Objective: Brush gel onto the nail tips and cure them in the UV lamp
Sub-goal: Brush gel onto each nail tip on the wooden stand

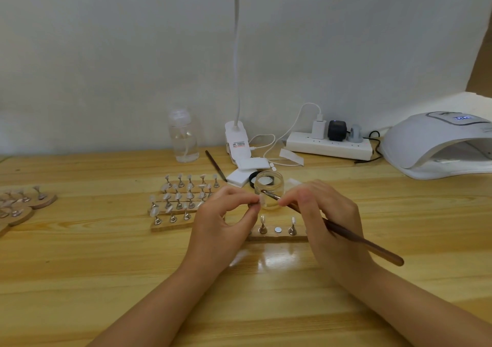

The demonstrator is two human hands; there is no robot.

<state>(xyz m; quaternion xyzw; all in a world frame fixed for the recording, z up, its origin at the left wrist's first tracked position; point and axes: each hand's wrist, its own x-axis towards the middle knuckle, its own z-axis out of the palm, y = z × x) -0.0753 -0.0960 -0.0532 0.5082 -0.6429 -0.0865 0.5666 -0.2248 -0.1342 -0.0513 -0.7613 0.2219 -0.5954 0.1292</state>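
Observation:
My left hand (226, 218) pinches a small stand with a pale nail tip (261, 201) between thumb and fingers, lifted above the table. My right hand (322, 213) grips a long brown brush (354, 237); its bristle end touches the nail tip. Just behind them stands an open clear gel jar (269, 184). Below the hands lies a wooden strip (277, 238) with two upright nail tips on metal stands and a bare magnet disc between them. The white UV lamp (436, 144) sits at the far right with its opening toward me.
Wooden strips (181, 202) with several nail tips on stands lie left of my hands; round wooden holders (24, 205) sit at the far left. At the back are a clear bottle (183, 138), a clip lamp (237, 144), a power strip (330, 145), white pads (247, 172) and a second brush (215, 165).

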